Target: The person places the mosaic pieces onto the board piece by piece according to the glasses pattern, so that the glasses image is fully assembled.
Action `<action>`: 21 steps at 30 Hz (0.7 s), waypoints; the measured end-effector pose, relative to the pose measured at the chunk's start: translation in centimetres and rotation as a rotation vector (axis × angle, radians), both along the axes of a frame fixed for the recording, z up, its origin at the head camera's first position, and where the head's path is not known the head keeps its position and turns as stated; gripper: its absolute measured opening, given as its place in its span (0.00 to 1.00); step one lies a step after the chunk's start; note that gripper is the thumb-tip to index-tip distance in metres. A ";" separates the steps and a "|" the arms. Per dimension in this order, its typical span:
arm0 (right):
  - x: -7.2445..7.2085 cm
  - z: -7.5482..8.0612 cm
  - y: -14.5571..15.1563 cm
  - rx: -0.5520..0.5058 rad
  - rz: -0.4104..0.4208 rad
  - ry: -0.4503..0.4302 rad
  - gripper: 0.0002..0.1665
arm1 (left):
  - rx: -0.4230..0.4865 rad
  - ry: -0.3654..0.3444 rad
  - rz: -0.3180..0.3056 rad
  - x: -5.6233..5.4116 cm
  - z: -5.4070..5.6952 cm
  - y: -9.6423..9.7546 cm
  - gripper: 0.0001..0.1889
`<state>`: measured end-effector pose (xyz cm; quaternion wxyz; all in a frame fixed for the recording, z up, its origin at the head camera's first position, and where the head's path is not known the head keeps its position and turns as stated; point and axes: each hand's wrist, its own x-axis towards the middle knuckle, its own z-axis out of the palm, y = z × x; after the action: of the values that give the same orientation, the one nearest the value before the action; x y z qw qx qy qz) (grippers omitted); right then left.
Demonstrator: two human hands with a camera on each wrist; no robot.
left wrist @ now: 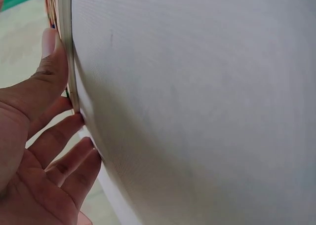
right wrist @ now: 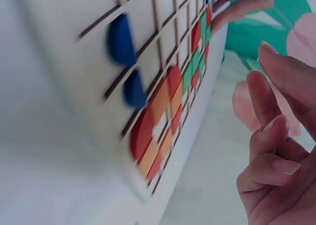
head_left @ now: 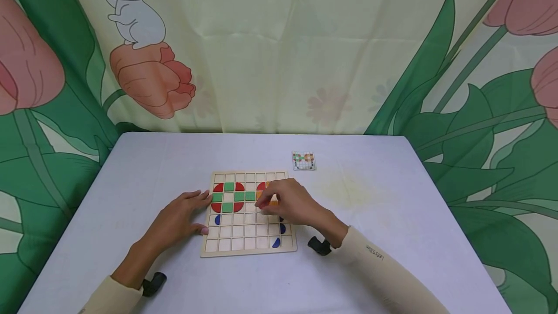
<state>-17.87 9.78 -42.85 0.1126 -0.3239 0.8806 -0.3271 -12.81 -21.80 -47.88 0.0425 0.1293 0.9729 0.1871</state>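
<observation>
A wooden grid board (head_left: pixel 250 253) lies on the white table, bearing red quarter-round pieces (head_left: pixel 216 207), green squares (head_left: pixel 240 196) and blue half-round pieces (head_left: pixel 276 243). Orange squares (right wrist: pixel 147 159) show among red corners in the right wrist view. My left hand (head_left: pixel 179 219) rests at the board's left side, its thumb (left wrist: pixel 53 57) against the edge and its other fingertips down by the table. Over the right part of the grid hovers my right hand (head_left: pixel 293 201), fingers bent with thumb and index close together. Nothing shows between those tips in the right wrist view; the hand covers several cells.
Behind the board, slightly right, lies a small pattern card (head_left: pixel 303 160) with coloured shapes. The white table (head_left: pixel 392 197) extends to both sides. A curtain (head_left: pixel 279 52) with printed tulips and a white animal hangs at the table's back. Dark bands (head_left: pixel 154 284) sit at the wrists.
</observation>
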 end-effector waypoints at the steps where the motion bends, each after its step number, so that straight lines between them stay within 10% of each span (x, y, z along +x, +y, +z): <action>1: 0.1 0.0 0.5 -0.005 -0.015 -0.004 0.07 | 0.001 0.000 0.000 0.0 0.0 0.0 0.50; 21: 1.9 -1.3 10.6 0.073 -0.362 -0.111 0.12 | 0.002 -0.028 -0.004 0.1 0.4 0.1 0.49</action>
<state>-15.96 20.35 -44.16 0.1119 -0.1372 0.9282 -0.3272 -12.74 -21.74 -47.45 0.0563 0.1288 0.9717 0.1900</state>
